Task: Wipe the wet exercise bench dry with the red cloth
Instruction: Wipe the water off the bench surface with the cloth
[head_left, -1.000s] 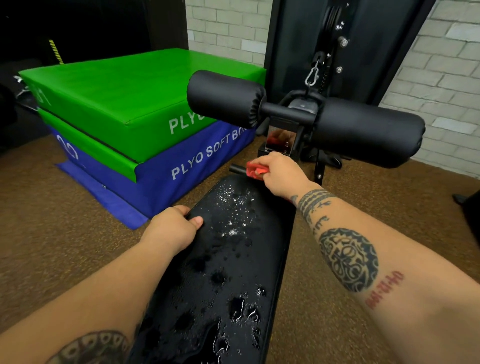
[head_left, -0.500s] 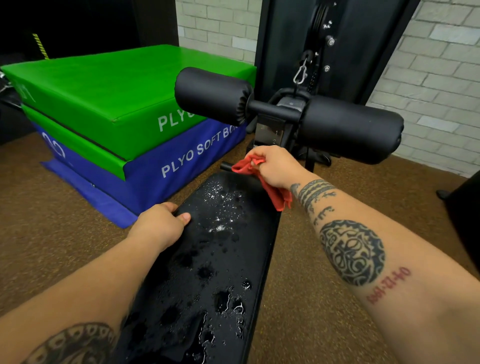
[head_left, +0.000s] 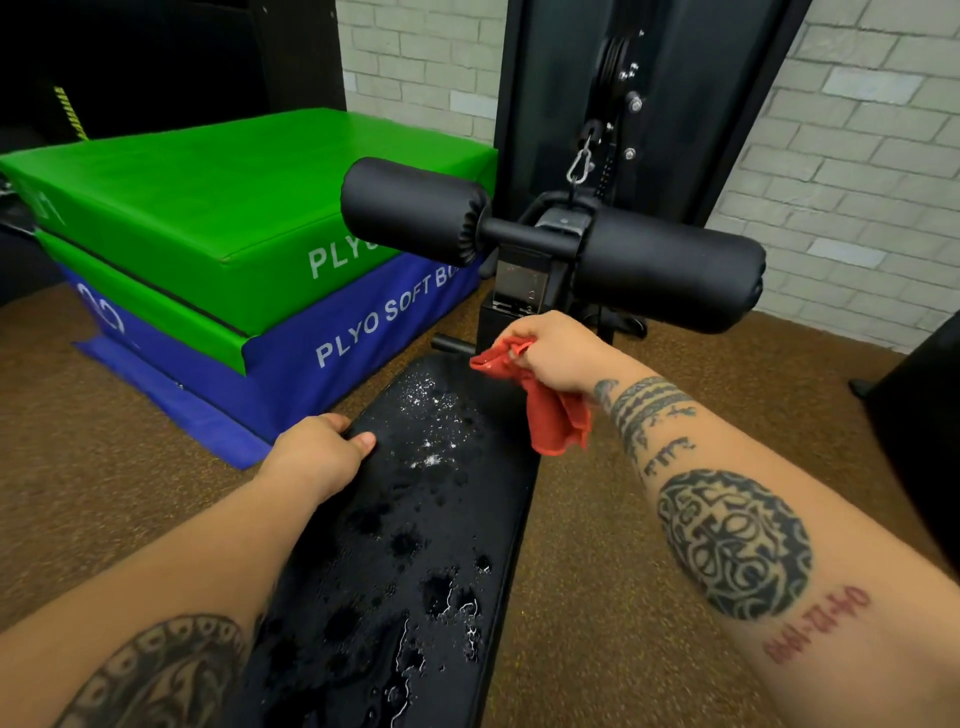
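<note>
Holding the red cloth (head_left: 550, 415) bunched in your right hand (head_left: 558, 356) — fingers clenched round its top, a loose tail hanging below the fist.

Head view, the only one. The cloth sits at the far right corner of the exercise bench (head_left: 452, 525), just beside the pad's edge. Whether the tail touches the pad cannot be told from here. Your left hand (head_left: 317, 457) grips the bench's left edge, thumb flat on top, the other fingers folded over the side and mostly hidden.

Progress, as a judgement: hardly begun. Droplets (head_left: 431, 410) speckle the far end near your left thumb, dark blotches run down the middle, and pooled water (head_left: 447, 608) glints at the near end — no dry wiped lane shows anywhere on the pad. You have the whole length left, far end to near.

Padded rollers (head_left: 670, 270) stand beyond the bench's far end. Stacked green and blue plyo boxes (head_left: 208, 218) sit to the left on the brown floor (head_left: 649, 571).
</note>
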